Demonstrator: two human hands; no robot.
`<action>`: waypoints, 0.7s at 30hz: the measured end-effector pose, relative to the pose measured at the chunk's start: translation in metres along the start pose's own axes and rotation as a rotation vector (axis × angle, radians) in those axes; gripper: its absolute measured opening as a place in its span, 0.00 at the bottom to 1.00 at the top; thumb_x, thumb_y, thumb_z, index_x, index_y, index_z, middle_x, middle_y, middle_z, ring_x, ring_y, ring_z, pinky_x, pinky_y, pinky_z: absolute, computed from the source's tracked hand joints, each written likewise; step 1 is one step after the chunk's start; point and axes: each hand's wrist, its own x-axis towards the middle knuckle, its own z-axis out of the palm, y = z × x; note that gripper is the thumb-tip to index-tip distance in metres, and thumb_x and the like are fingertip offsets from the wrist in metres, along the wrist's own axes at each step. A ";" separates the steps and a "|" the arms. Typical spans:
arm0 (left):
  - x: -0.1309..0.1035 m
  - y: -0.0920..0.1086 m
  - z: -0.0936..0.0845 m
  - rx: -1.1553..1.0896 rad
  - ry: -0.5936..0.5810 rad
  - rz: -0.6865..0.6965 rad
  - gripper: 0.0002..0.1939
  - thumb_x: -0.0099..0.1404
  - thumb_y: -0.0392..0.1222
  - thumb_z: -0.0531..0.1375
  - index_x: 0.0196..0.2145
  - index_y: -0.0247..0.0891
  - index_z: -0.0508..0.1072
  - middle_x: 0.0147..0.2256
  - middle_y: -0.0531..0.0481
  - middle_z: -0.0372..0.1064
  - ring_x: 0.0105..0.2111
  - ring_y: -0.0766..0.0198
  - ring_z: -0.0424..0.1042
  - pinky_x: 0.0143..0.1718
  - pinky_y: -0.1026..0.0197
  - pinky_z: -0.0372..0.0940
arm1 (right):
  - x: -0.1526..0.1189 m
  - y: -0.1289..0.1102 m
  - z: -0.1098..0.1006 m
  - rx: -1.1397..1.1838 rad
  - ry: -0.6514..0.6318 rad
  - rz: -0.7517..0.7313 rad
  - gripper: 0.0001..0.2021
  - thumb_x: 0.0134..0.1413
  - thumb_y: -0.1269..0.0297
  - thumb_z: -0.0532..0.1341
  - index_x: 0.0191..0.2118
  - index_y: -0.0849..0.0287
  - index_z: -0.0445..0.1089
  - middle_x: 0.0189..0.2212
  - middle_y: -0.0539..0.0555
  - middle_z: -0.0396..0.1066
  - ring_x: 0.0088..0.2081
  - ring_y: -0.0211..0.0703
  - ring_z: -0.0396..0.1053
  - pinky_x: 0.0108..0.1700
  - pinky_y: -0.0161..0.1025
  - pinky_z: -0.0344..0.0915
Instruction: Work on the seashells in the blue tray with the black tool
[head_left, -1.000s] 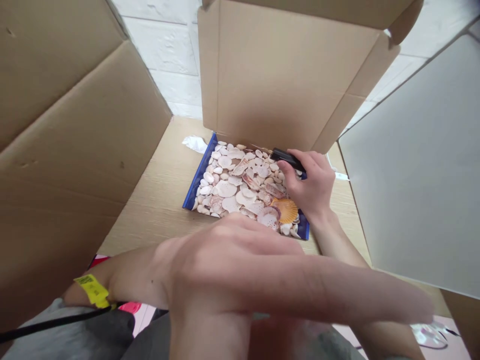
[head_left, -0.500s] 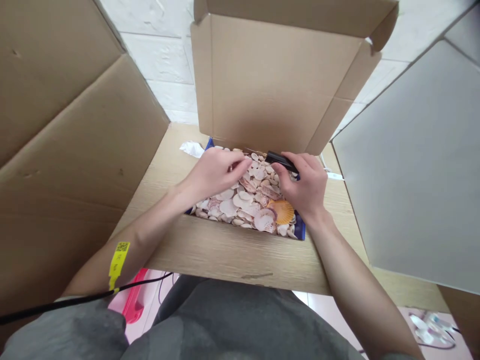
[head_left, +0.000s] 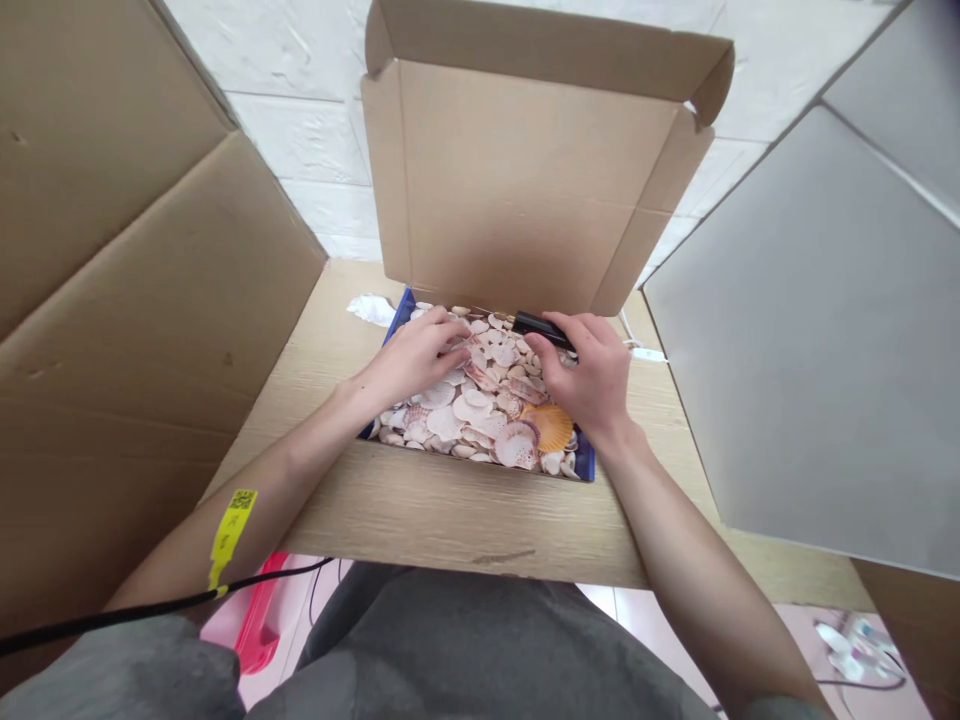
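My right hand [head_left: 589, 372] is closed round a thick black tool [head_left: 541, 328], whose thin metal tip points left; I cannot make out its exact kind. The tool lies over the back right part of a shallow box [head_left: 587, 465] with blue sides, filled with seashells [head_left: 472, 408]. My left hand [head_left: 420, 352] rests on the shells at the box's left side, its thumb and fingers apart and no held thing visible. In front of my right hand lies an orange scallop shell [head_left: 553, 428], beside a pale pinkish scallop shell [head_left: 516, 446].
The box's cardboard lid [head_left: 517, 180] stands raised against the white wall. Tall cardboard [head_left: 135, 300] closes off the left, a grey panel [head_left: 810, 340] the right. White crumpled paper [head_left: 370, 309] and a white cable connector [head_left: 647, 355] lie on the wooden table [head_left: 465, 510].
My left hand has opened from a pinch above the shells and come down onto them, further left. My right hand keeps hold of the black tool. The view has shifted slightly.
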 end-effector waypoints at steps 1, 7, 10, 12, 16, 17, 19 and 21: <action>0.000 0.001 -0.001 -0.029 0.015 -0.007 0.12 0.68 0.44 0.55 0.44 0.37 0.74 0.41 0.44 0.67 0.42 0.57 0.68 0.45 0.57 0.63 | 0.000 0.000 0.000 -0.001 0.000 -0.001 0.13 0.58 0.56 0.60 0.43 0.58 0.74 0.35 0.55 0.76 0.38 0.44 0.71 0.42 0.43 0.68; -0.002 0.007 -0.006 -0.330 0.101 -0.123 0.09 0.65 0.45 0.59 0.39 0.37 0.72 0.39 0.47 0.71 0.36 0.62 0.70 0.36 0.62 0.63 | 0.001 -0.001 -0.001 -0.004 -0.009 -0.002 0.14 0.58 0.56 0.60 0.43 0.60 0.74 0.34 0.56 0.76 0.38 0.44 0.71 0.42 0.43 0.68; -0.003 0.009 -0.008 -0.563 0.149 -0.254 0.12 0.65 0.48 0.59 0.41 0.38 0.70 0.35 0.49 0.74 0.30 0.65 0.71 0.31 0.64 0.62 | 0.001 -0.002 -0.002 0.005 -0.014 -0.004 0.13 0.58 0.56 0.60 0.43 0.59 0.74 0.35 0.55 0.76 0.38 0.44 0.71 0.42 0.42 0.68; -0.004 0.010 -0.009 -0.651 0.169 -0.313 0.13 0.64 0.49 0.61 0.42 0.37 0.70 0.30 0.51 0.74 0.25 0.68 0.69 0.28 0.65 0.61 | 0.000 -0.002 -0.002 0.014 -0.038 -0.016 0.13 0.58 0.56 0.60 0.43 0.58 0.73 0.36 0.55 0.76 0.39 0.44 0.71 0.43 0.42 0.68; -0.004 0.010 -0.010 -0.745 0.185 -0.321 0.17 0.62 0.49 0.63 0.45 0.35 0.74 0.32 0.48 0.76 0.30 0.65 0.73 0.32 0.64 0.65 | -0.001 -0.001 0.000 0.011 -0.078 -0.071 0.14 0.58 0.56 0.60 0.44 0.58 0.73 0.36 0.56 0.76 0.39 0.44 0.71 0.43 0.42 0.68; -0.004 0.010 -0.009 -0.773 0.185 -0.304 0.18 0.62 0.49 0.64 0.46 0.34 0.75 0.36 0.46 0.77 0.34 0.63 0.75 0.36 0.62 0.67 | -0.001 0.000 0.000 0.009 -0.084 -0.077 0.14 0.58 0.55 0.60 0.44 0.58 0.73 0.36 0.56 0.76 0.39 0.44 0.71 0.43 0.42 0.68; -0.004 0.009 -0.008 -0.811 0.179 -0.275 0.20 0.60 0.48 0.65 0.46 0.33 0.76 0.43 0.43 0.77 0.40 0.60 0.75 0.43 0.59 0.68 | -0.002 0.000 0.001 0.003 -0.094 -0.080 0.14 0.59 0.55 0.60 0.44 0.58 0.73 0.36 0.55 0.76 0.39 0.44 0.71 0.43 0.42 0.68; -0.005 0.008 -0.007 -0.817 0.164 -0.266 0.22 0.58 0.48 0.67 0.47 0.33 0.76 0.45 0.42 0.76 0.41 0.59 0.75 0.46 0.57 0.69 | -0.001 0.000 0.001 -0.001 -0.105 -0.078 0.14 0.59 0.55 0.60 0.45 0.58 0.73 0.36 0.55 0.76 0.39 0.44 0.71 0.43 0.42 0.68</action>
